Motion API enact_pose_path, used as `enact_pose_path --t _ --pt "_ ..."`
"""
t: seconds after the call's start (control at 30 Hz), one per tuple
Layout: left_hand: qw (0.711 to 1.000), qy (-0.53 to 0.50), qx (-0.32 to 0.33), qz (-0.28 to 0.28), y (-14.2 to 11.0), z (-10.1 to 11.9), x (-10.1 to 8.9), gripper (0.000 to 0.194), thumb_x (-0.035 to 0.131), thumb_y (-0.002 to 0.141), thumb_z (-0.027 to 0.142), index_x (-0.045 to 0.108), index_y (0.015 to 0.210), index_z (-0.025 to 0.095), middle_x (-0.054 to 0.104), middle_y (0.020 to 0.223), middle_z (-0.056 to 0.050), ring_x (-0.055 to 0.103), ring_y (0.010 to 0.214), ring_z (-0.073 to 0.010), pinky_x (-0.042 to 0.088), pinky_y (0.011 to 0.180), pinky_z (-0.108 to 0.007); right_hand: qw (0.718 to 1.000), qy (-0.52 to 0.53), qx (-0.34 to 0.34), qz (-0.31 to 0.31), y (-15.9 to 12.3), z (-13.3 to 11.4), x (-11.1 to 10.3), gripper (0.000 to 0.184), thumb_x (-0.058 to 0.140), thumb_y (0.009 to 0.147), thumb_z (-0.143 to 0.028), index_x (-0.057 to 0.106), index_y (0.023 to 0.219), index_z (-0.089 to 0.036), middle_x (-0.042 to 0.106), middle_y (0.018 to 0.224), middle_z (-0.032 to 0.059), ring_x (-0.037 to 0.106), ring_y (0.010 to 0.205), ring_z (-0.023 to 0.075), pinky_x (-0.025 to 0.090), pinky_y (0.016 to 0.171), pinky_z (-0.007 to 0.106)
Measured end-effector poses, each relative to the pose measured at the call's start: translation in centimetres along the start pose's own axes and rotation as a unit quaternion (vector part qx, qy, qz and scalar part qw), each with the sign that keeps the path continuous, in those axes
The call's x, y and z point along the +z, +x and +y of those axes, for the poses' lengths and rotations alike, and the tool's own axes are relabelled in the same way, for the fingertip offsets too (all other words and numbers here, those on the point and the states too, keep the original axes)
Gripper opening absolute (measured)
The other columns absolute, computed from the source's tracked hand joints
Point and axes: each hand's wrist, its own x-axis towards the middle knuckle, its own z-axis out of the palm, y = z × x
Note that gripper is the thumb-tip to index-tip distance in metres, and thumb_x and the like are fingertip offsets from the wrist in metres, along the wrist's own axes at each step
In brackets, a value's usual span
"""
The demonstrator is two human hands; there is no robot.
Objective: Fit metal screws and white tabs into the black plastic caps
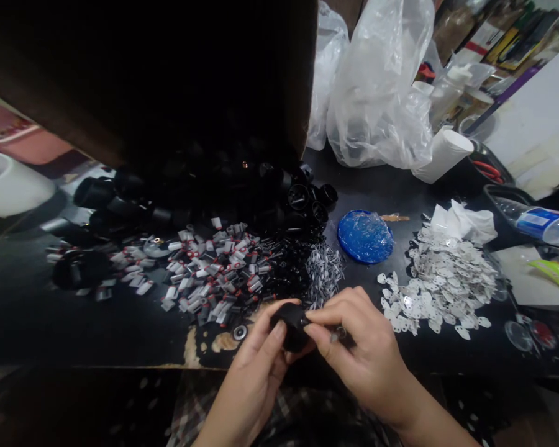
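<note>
My left hand [256, 360] grips a small black round part [292, 326] at the near edge of the black table [74, 316]. My right hand [358, 347] is closed in a pinch against the top of that part, and a small metal piece [339, 334] shows between its fingers. Just behind the hands lie a pile of grey and red small pieces [205, 273], a heap of thin metal pins [323, 270] and a stack of black cylindrical parts [302, 198].
A blue round lid [364, 236] sits mid-table. To its right lies a pile of flat silver tabs [447, 285] with white tissue [463, 222]. Clear plastic bags [377, 87] stand behind, a water bottle [540, 222] at right, a white bowl [4, 183] at left.
</note>
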Motion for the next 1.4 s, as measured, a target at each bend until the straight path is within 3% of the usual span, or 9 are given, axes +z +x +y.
enact_pose_path --t 0.07,0.2,0.27,0.47,0.63,0.73,0.93,1.2,1.4 --pt "1.0 0.003 -0.019 -0.024 0.2 0.3 -0.3 0.018 0.063 0.086 0.035 0.072 0.102 0.03 0.068 0.094 0.001 0.062 0.087 -0.015 0.053 0.074 -0.022 0.999 0.032 0.018 -0.023 -0.1 0.0 -0.2 0.007 0.06 0.088 -0.015 0.063 0.093 -0.019 0.064 0.081 0.0003 0.058 0.077 0.0151 0.039 0.076 0.033" --pt "0.994 0.04 -0.059 -0.084 0.6 0.7 -1.5 0.02 0.066 0.084 0.035 0.072 0.101 0.027 0.068 0.092 -0.002 0.062 0.083 -0.017 0.053 0.07 -0.024 0.964 0.146 0.198 -0.097 0.1 0.0 -0.6 0.007 0.067 0.084 -0.021 0.06 0.083 -0.022 0.062 0.082 -0.002 0.059 0.079 0.0142 0.045 0.071 0.027" --pt "0.991 0.049 -0.072 -0.104 0.8 0.8 -1.8 0.021 0.066 0.084 0.035 0.072 0.101 0.025 0.068 0.09 -0.003 0.062 0.081 -0.0172 0.053 0.069 -0.024 0.952 0.162 0.237 -0.105 0.0 0.0 -0.6 0.011 0.07 0.081 -0.021 0.059 0.083 -0.022 0.062 0.082 -0.0029 0.06 0.078 0.0136 0.045 0.069 0.025" --pt "0.996 0.016 -0.055 -0.074 1.2 0.6 -1.5 0.018 0.065 0.085 0.031 0.071 0.101 0.027 0.068 0.087 0.0 0.063 0.078 -0.0143 0.053 0.069 -0.023 0.999 -0.004 0.037 0.006 -0.6 0.0 0.4 0.009 0.063 0.086 -0.011 0.065 0.09 -0.02 0.066 0.081 -0.0011 0.059 0.078 0.0138 0.037 0.076 0.032" --pt "0.997 0.019 -0.047 -0.054 1.1 0.6 -1.1 0.02 0.067 0.084 0.03 0.071 0.103 0.027 0.071 0.089 -0.001 0.065 0.082 -0.0141 0.053 0.074 -0.021 0.996 -0.084 -0.029 -0.021 -0.3 -0.2 0.0 0.01 0.059 0.089 -0.011 0.065 0.093 -0.018 0.068 0.082 0.0002 0.06 0.075 0.0135 0.034 0.073 0.034" --pt "0.998 0.017 -0.05 -0.038 1.0 0.8 -1.0 0.02 0.069 0.082 0.031 0.071 0.101 0.026 0.072 0.088 -0.001 0.066 0.08 -0.0144 0.054 0.072 -0.021 0.996 -0.069 -0.005 -0.06 -0.3 -0.3 -0.6 0.012 0.058 0.089 -0.012 0.064 0.097 -0.02 0.067 0.085 -0.0006 0.06 0.078 0.014 0.037 0.075 0.034" --pt "0.998 0.034 -0.019 0.042 0.9 1.6 -1.5 0.02 0.07 0.081 0.032 0.071 0.099 0.025 0.074 0.087 0.0 0.069 0.072 -0.0133 0.056 0.072 -0.023 0.969 -0.005 0.164 -0.184 -0.2 -0.4 -1.4 0.027 0.053 0.087 -0.007 0.054 0.109 -0.022 0.057 0.109 0.0026 0.057 0.096 0.0148 0.046 0.084 0.029" --pt "0.998 0.048 -0.007 0.034 0.9 1.8 -2.0 0.026 0.071 0.08 0.033 0.07 0.104 0.025 0.073 0.095 -0.003 0.07 0.08 -0.0195 0.058 0.072 -0.029 0.964 -0.02 0.118 -0.239 0.9 -0.8 -2.3 0.03 0.052 0.093 -0.022 0.058 0.122 -0.027 0.064 0.109 0.0011 0.059 0.099 0.017 0.047 0.088 0.03" --pt "0.998 0.058 -0.016 0.025 0.6 1.8 -1.8 0.024 0.07 0.081 0.033 0.07 0.104 0.025 0.072 0.097 -0.003 0.07 0.079 -0.0183 0.057 0.072 -0.027 0.969 -0.016 0.121 -0.216 0.5 -0.8 -2.8 0.028 0.058 0.09 -0.02 0.062 0.116 -0.027 0.068 0.102 -0.001 0.063 0.094 0.0154 0.048 0.085 0.028"
